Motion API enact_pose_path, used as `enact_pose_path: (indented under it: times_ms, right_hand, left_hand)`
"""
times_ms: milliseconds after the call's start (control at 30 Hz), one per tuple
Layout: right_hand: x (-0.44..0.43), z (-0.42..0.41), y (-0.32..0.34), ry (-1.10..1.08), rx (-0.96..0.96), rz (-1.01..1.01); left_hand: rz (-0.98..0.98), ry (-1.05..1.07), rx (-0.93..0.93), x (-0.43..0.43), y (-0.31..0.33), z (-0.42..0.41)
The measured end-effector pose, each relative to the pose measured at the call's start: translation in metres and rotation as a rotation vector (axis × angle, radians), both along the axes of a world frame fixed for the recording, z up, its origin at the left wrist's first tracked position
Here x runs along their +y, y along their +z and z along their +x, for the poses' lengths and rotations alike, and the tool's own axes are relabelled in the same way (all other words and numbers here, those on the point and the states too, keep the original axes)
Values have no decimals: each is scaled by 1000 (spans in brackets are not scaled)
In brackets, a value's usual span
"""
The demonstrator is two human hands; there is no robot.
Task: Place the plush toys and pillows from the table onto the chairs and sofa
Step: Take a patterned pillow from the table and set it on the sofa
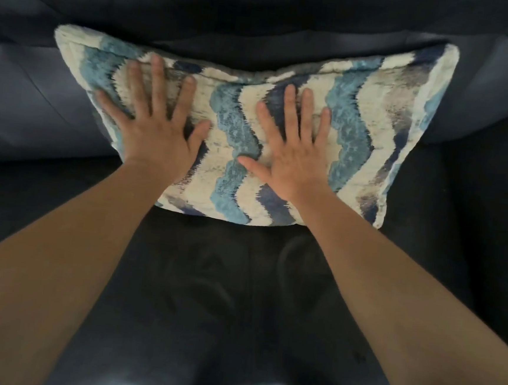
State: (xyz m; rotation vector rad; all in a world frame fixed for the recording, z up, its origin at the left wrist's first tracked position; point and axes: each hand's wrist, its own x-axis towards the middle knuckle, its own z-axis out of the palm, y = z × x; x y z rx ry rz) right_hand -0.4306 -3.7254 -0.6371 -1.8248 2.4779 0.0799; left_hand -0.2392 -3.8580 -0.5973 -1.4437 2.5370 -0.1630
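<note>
Both your hands lie flat with fingers spread on the pillow [283, 127], left hand [157, 122] and right hand [293, 152] pressing it back against the sofa [40, 97]. Lift off too fast and the pillow, leaning against the backrest, may tip forward off the seat toward you.

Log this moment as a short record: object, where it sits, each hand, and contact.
object: pillow, wavy blue, teal and cream stripes
place: on the dark seat, leaning against the backrest
left hand: open, fingers spread, palm flat on the pillow's left half
right hand: open, fingers spread, palm flat on the pillow's middle
contact: both palms press on the front face; neither hand grips an edge
plush toys: none in view
</note>
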Motion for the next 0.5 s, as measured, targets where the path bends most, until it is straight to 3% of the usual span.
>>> enact_pose_path:
  times_ms: [133, 233, 300, 400, 500]
  right_hand:
    - [5, 0, -7, 30, -24, -148]
    - [46, 10, -12, -112, -90, -446]
    - [79, 9, -20, -329, -100, -469]
    - [107, -5, -36, -702, -287, -353]
    - [100, -34, -51, -764, -504, -151]
  left_hand:
    - [-38, -24, 48, 12, -4, -4]
    - [-113, -33, 297, 39, -8, 23]
    - [-176, 96, 515, 68, -18, 42]
    - [56, 509, 826, 94, -39, 56]
    - [350, 694, 976, 81, -60, 64]
